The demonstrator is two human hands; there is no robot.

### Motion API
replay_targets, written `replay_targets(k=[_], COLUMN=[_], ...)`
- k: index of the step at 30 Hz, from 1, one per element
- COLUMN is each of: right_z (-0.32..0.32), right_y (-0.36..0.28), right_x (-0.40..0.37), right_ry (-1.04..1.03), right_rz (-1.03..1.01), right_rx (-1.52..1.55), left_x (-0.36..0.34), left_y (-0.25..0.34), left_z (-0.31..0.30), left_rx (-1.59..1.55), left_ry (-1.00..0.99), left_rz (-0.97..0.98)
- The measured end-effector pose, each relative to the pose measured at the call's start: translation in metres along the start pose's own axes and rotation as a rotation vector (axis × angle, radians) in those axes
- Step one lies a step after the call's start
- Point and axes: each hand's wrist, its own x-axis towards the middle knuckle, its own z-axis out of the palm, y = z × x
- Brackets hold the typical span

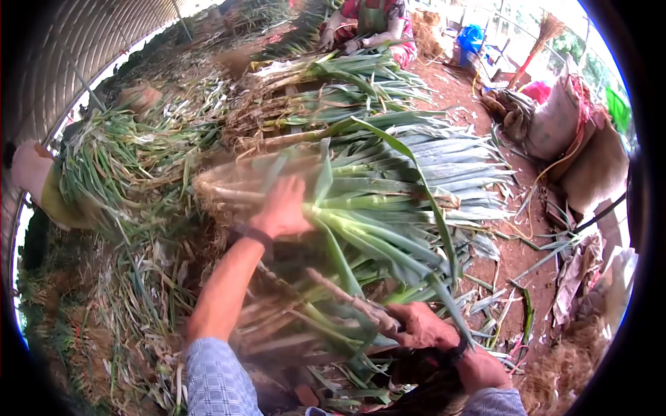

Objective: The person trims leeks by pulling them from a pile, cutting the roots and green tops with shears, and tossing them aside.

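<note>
My left hand [283, 208], blurred by motion, is closed round a leek [340, 218]. The leek's pale stem and roots extend left of the hand, and its green leaves fan out to the right. At lower right, my right hand [420, 326] has its fingers wrapped round a brown stick-like tool [357, 302], which points up and left; its exact kind is not clear. Beneath and beyond my hands lies a pile of leeks [416, 180], roots mostly to the left and leaves to the right. Loose leaves hang between my two hands.
Stripped leaves form a heap [118, 159] at left, beside a pale cloth-like bundle [33, 170]. Another person [371, 24] sits at the far end of the leeks. Sacks [558, 118], a blue bag [472, 38] and a broom [544, 41] stand at right on the dirt floor [454, 87].
</note>
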Motion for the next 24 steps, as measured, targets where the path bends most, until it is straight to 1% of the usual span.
replay_targets(k=[2,4,6,8,10,11,13,14,16,18,20,21,22,24], right_z=[-0.003,0.001,0.0,-0.002,-0.003,-0.003,0.001,0.002,0.001,0.003,0.005,0.0,-0.001,0.0], right_y=[-0.007,-0.001,0.0,-0.004,-0.001,0.001,0.003,0.001,-0.005,-0.005,-0.002,-0.011,-0.014,-0.017], right_x=[0.0,-0.001,-0.003,-0.003,-0.003,-0.003,-0.004,-0.002,-0.001,-0.004,-0.006,-0.005,-0.004,-0.007], right_ry=[-0.039,-0.043,-0.045,-0.041,-0.035,-0.032,-0.059,-0.068,-0.011,0.015,-0.001,0.008,-0.012,-0.059], right_rz=[0.027,0.002,0.002,0.022,-0.003,-0.014,0.029,0.039,-0.016,-0.039,-0.052,-0.093,-0.09,-0.07], right_rx=[-0.022,-0.018,-0.007,0.013,0.004,0.0,-0.021,-0.036,-0.007,-0.009,-0.045,-0.046,-0.063,-0.098], left_x=[0.007,0.02,0.033,0.038,0.04,0.038,0.034,0.029,0.03,0.005,-0.02,-0.044,-0.068,-0.106], left_y=[-0.004,-0.004,-0.009,-0.011,-0.012,-0.011,-0.006,-0.004,-0.014,0.006,0.017,0.029,0.042,0.057], left_z=[0.005,-0.019,-0.023,-0.022,-0.02,-0.02,-0.022,-0.032,-0.001,-0.01,0.019,0.031,0.044,0.067], left_rx=[-0.035,-0.125,-0.051,-0.056,-0.064,-0.168,-0.209,-0.221,-0.124,-0.194,-0.213,-0.192,-0.168,-0.209], left_ry=[0.016,-0.083,0.013,-0.003,-0.005,-0.002,-0.056,-0.073,-0.039,-0.045,0.033,0.099,0.163,0.417], left_rz=[-0.035,-0.058,-0.009,-0.003,0.008,0.01,-0.006,-0.017,-0.001,-0.002,0.063,0.074,0.088,0.156])
